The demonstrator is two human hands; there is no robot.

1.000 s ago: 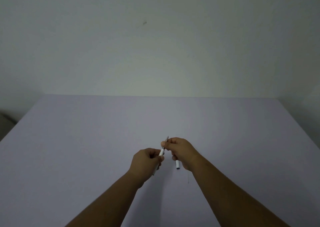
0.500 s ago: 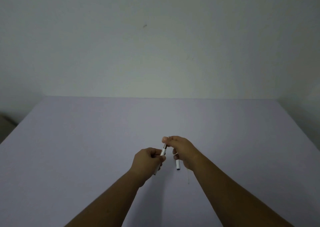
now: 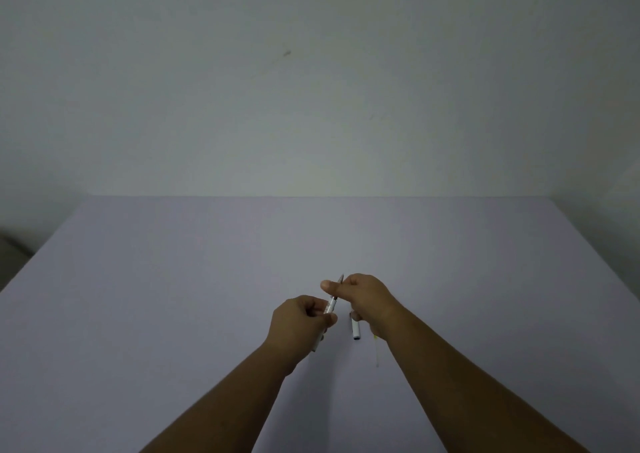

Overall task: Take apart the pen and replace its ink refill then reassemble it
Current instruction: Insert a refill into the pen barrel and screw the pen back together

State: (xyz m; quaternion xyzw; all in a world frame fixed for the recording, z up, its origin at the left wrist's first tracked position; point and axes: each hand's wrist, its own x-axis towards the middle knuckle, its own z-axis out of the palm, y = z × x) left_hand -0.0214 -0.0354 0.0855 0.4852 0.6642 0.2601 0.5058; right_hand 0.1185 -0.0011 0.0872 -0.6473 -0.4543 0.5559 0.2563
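- The left hand (image 3: pixel 300 321) is curled into a fist around the white pen barrel (image 3: pixel 331 305), whose near end pokes out below the fist toward the near side of the table.
- The right hand (image 3: pixel 363 296) pinches the far end of the pen, thumb and forefinger closed on it; the pointed dark tip (image 3: pixel 341 277) sticks out just beyond the fingers.
- The pen slants from near-left up to far-right, held above the table between the two hands, which sit close together but do not seem to touch each other.
- A short white piece, probably the cap (image 3: pixel 355 331), lies on the table just to the right of the left hand, partly under the right hand.
- A thin pale yellowish rod, perhaps a refill (image 3: pixel 376 352), lies on the table beside the right wrist, near the cap; the dim light makes it hard to be sure what it is.
- The table (image 3: pixel 173 296) is a plain lilac surface; a pale wall (image 3: pixel 311 106) rises at its far edge.
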